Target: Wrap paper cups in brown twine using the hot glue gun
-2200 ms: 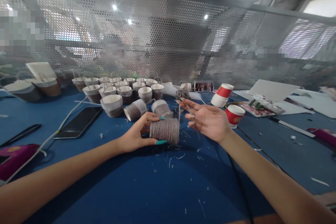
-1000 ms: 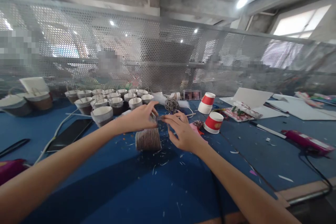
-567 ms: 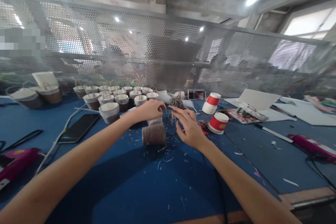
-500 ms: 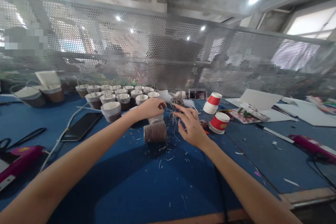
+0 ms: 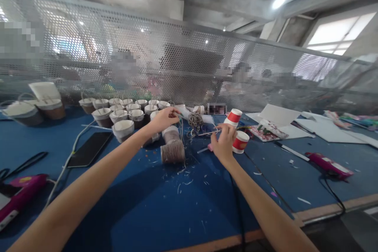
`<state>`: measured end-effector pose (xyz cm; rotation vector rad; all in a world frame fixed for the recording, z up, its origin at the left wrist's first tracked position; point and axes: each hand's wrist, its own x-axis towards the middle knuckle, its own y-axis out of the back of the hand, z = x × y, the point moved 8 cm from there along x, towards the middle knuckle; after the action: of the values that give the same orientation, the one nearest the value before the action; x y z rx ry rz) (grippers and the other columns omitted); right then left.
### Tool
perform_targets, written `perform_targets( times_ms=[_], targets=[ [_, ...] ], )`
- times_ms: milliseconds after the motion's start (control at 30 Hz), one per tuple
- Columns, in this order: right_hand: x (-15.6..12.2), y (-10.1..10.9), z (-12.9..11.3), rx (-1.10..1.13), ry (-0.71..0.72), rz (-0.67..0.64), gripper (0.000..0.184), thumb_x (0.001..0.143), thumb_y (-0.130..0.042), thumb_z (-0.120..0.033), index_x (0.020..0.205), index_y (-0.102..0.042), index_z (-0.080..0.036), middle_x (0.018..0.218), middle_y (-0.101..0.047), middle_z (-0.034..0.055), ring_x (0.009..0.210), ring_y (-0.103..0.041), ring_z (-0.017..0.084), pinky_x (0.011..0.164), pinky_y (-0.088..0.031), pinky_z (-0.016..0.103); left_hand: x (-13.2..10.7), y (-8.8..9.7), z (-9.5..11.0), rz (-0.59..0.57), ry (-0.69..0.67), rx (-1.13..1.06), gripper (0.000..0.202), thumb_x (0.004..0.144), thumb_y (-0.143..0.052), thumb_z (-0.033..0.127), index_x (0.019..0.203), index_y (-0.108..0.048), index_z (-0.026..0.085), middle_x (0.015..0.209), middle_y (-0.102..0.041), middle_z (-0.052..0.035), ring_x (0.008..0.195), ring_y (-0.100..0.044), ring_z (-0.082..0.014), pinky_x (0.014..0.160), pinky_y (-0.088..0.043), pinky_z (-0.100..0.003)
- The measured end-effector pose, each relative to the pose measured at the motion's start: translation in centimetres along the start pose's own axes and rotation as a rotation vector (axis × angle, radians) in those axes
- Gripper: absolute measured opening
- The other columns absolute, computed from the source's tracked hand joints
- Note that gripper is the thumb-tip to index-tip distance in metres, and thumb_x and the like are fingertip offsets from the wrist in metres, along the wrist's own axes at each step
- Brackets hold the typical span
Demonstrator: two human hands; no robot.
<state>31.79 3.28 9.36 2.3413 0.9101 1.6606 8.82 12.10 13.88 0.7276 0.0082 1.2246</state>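
Sitting far left on the blue table [image 5: 144, 208]: pair of wide cups [image 5: 28, 116] with loop handles, pale block [image 5: 45, 90] behind. Nearer the camera, purple glue gun [image 5: 26, 195], partly cut off by the frame edge; white cable [image 5: 77, 141] runs past it. Black phone [image 5: 90, 149] flat next to the cable. Then a cluster of pale-rimmed cups [image 5: 123, 129], upright, several with handles.

Left hand [image 5: 168, 119] raised at the right end of the cluster, fingertips pinched on a twine strand [image 5: 181, 126] that dangles below. Twine-wrapped cup [image 5: 173, 152] on its side mid-table, under and just right of that hand, clear of both hands; second lying cup [image 5: 170, 134] right behind it. Pale scraps [image 5: 188, 183] scattered in front.

Twine tangle [image 5: 195, 121] between the hands; small screen [image 5: 217, 109] propped behind, further right. Thin pale rod [image 5: 206, 133] leads to the right hand [image 5: 224, 141], fingers curled at its end; can't tell if gripped. Pink bit [image 5: 210, 147] just left of the palm. Red-and-white cups [image 5: 240, 141] right beside this hand.

Far right: flecked bundle [image 5: 267, 130] by white sheets [image 5: 279, 115]; nearer, second glue gun [image 5: 330, 165], purple, black cord [image 5: 333, 193] trailing to the table edge.
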Motion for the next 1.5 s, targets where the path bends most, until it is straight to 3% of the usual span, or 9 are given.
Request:
perform_targets(
  times_ms=[100,200,367,567,633,933,1200,1400,1500],
  targets=[
    [-0.3,-0.8,3.1,-0.024,-0.272,-0.025,0.016,0.073,-0.052,-0.026,0.087,-0.049,-0.02,0.102,-0.046,0.0136,0.103,-0.042,0.036,0.087,-0.036,0.059,-0.1,0.2,-1.2,0.001,0.212,-0.289,0.022,0.069,-0.062,0.017,0.092,-0.062,0.016,0.072,-0.061,-0.0001,0.062,-0.055,-0.0104,0.056,-0.042,-0.023],
    [-0.5,-1.3,4.4,-0.012,-0.366,-0.057,0.017,0.071,-0.052,-0.028,0.086,-0.047,-0.021,0.101,-0.046,0.0134,0.102,-0.042,0.037,0.086,-0.037,0.059,-0.7,-0.1,-1.9,-0.05,0.422,-0.577,0.016,0.071,-0.062,0.019,0.087,-0.063,0.016,0.074,-0.063,-0.0019,0.06,-0.055,-0.0097,0.05,-0.04,-0.021],
    [-0.1,-0.6,2.7,-0.083,-0.189,-0.008,0.02,0.073,-0.051,-0.025,0.091,-0.044,-0.02,0.101,-0.043,0.0133,0.098,-0.043,0.034,0.085,-0.038,0.055,-1.5,-0.2,-2.0,-0.148,0.637,-0.923,0.01,0.078,-0.055,0.019,0.07,-0.061,0.015,0.063,-0.059,-0.0043,0.053,-0.052,-0.0105,0.044,-0.042,-0.022],
    [-1.3,-1.9,0.3,-0.185,-0.062,-0.151,0.022,0.073,-0.049,-0.019,0.094,-0.044,-0.016,0.1,-0.044,0.0136,0.095,-0.043,0.03,0.084,-0.04,0.046,-2.6,-0.4,-0.6,-0.363,0.764,-1.178,0.018,0.082,-0.049,0.023,0.086,-0.06,0.01,0.063,-0.055,-0.0065,0.051,-0.052,-0.0133,0.043,-0.044,-0.023],
    [-1.9,-2.3,-0.5,-0.187,-0.043,-0.188,0.023,0.073,-0.049,-0.018,0.095,-0.044,-0.014,0.101,-0.044,0.0144,0.094,-0.043,0.029,0.085,-0.04,0.046,-2.7,0.2,-0.2,-0.356,0.756,-1.203,0.02,0.083,-0.048,0.023,0.092,-0.06,0.008,0.065,-0.055,-0.0064,0.052,-0.052,-0.0131,0.043,-0.044,-0.023],
    [-3.5,-2.9,-4.6,-0.086,0.116,-0.402,0.017,0.078,-0.048,-0.017,0.095,-0.048,-0.014,0.099,-0.051,0.0135,0.094,-0.046,0.027,0.087,-0.039,0.04,-1.7,5.9,-0.4,-0.053,0.454,-0.859,0.017,0.077,-0.058,0.017,0.092,-0.064,0.012,0.069,-0.062,-0.0036,0.064,-0.057,-0.0117,0.066,-0.049,-0.024],
    [-5.7,-5.2,-4.9,-0.284,0.137,-0.81,0.016,0.082,-0.049,-0.018,0.094,-0.057,-0.011,0.102,-0.061,0.0153,0.095,-0.054,0.029,0.081,-0.039,0.037,-2.7,6.1,1.8,-0.165,0.335,-0.266,0.019,0.073,-0.064,0.032,0.087,-0.065,0.019,0.086,-0.067,-0.0034,0.076,-0.06,-0.0147,0.075,-0.048,-0.028],
    [-3.6,-4.3,-2.9,-0.282,-0.062,-0.951,0.017,0.088,-0.045,-0.024,0.083,-0.059,-0.016,0.08,-0.067,0.0087,0.075,-0.062,0.021,0.066,-0.038,0.03,-2.8,6.1,2.3,-0.212,0.266,-0.111,0.027,0.074,-0.062,0.042,0.09,-0.063,0.02,0.093,-0.068,-0.005,0.079,-0.061,-0.0167,0.077,-0.047,-0.03],
    [-0.6,-4.7,-2.3,-0.276,-0.09,-0.869,0.018,0.09,-0.045,-0.026,0.09,-0.06,-0.015,0.085,-0.068,0.0079,0.081,-0.063,0.018,0.069,-0.041,0.026,-2.7,5.9,2.3,-0.232,0.254,-0.086,0.027,0.074,-0.062,0.042,0.089,-0.062,0.02,0.094,-0.067,-0.0047,0.08,-0.061,-0.0169,0.076,-0.047,-0.03]
  ],
)
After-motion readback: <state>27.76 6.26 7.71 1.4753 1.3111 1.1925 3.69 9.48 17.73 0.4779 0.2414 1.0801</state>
